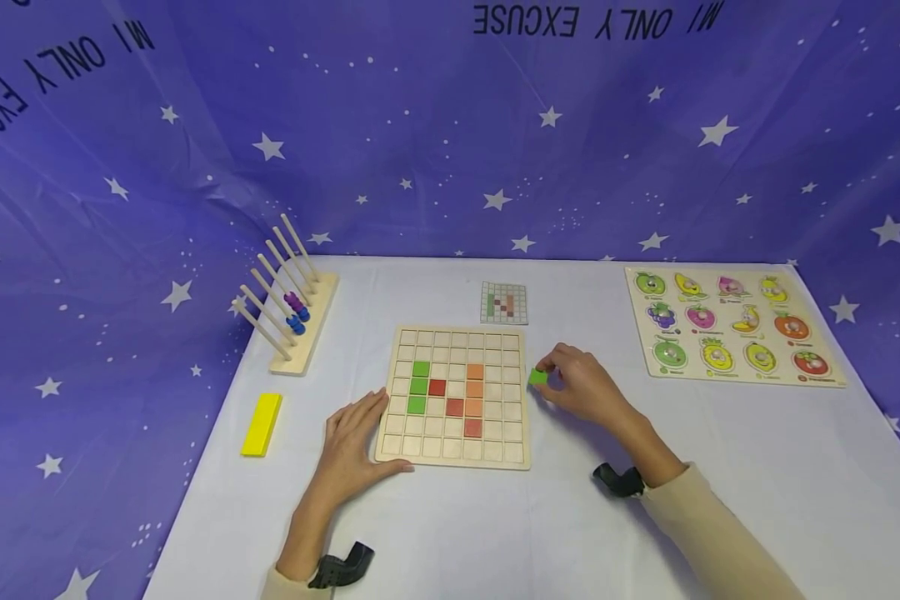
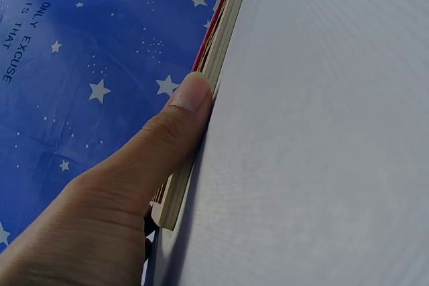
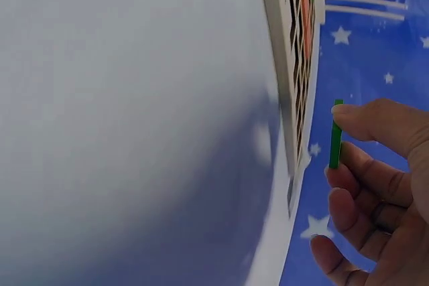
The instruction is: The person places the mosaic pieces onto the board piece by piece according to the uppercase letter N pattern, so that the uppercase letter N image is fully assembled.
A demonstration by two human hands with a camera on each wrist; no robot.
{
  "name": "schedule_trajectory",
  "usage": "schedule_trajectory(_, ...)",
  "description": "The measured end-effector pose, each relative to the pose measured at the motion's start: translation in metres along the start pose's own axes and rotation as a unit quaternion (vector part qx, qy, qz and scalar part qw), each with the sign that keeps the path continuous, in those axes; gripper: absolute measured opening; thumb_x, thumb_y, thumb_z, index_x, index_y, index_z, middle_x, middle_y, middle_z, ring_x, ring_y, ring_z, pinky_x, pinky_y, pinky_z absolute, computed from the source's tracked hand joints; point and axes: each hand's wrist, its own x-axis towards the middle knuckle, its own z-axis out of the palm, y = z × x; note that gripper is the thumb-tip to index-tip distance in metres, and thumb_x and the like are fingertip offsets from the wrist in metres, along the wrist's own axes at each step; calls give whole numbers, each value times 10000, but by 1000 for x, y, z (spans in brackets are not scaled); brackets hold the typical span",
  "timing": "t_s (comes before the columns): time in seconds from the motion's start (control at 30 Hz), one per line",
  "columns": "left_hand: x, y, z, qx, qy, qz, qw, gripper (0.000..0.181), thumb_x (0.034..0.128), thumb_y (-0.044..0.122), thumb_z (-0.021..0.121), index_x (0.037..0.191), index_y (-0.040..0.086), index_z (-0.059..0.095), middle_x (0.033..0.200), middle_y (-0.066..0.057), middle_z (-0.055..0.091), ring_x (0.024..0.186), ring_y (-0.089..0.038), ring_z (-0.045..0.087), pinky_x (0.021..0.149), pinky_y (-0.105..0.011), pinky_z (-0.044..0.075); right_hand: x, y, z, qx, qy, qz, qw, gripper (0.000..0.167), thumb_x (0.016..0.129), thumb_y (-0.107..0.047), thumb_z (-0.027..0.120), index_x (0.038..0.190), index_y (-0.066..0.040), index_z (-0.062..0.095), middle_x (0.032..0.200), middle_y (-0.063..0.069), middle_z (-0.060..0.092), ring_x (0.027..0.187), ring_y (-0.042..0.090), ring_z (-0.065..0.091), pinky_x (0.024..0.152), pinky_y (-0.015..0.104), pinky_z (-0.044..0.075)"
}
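Observation:
A wooden grid board lies flat on the table. Set in its cells are three green tiles, three red tiles on a diagonal and three orange tiles in a column. My left hand rests at the board's near left corner, fingers along the left side and thumb on the front edge; the left wrist view shows the thumb pressed to that edge. Just off the board's right side, my right hand pinches a green square tile between thumb and fingers, held up on edge in the right wrist view.
Behind the board lies a small card printed with a coloured grid pattern. A peg rack with blue and purple beads stands at the back left, a yellow block nearer. A fruit puzzle board lies at the right.

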Motion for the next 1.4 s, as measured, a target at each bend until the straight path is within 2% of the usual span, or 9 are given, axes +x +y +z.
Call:
schedule_trajectory(0.33,0,0,1,26,-10,-10,10000,1120,555,542,899,1447,28,458,1512,-123,447,1369,-307,411,1057,-477,229,16,-53,21,44,-198,-619,9979,254,760,-211,838,943,-90,710,902,-22,641,830,147,597,771,358,468)
schedule_trajectory(0.57,2,-1,0,45,-125,-99,9999,1116,573,549,888,1469,59,437,1531,-93,427,1390,-272,390,1078,-465,213,25,-94,39,43,-276,-1257,9917,248,779,-250,818,950,-109,709,898,-30,641,772,84,530,741,316,462)
schedule_trajectory(0.73,3,-1,-1,39,-182,-130,9997,1112,580,547,882,1474,64,431,1538,-83,419,1396,-264,382,1086,-463,208,29,-115,52,12,-413,-1501,9878,258,781,-274,821,956,-119,713,879,-44,629,736,71,486,708,285,423)
schedule_trajectory(1.07,3,-2,-1,126,-20,18,9999,1109,579,573,876,1455,41,452,1513,-112,446,1369,-288,407,1063,-473,225,38,-135,82,-208,-673,-1368,9881,266,794,-348,801,970,-164,725,921,-80,634,790,54,534,738,271,434)
schedule_trajectory(1.4,0,0,-1,-1,-98,-73,9999,1106,584,557,878,1464,46,441,1520,-106,440,1380,-278,403,1069,-476,214,40,-136,93,-380,-886,-1285,9870,265,803,-365,798,972,-172,733,945,-74,654,847,69,565,752,270,438)
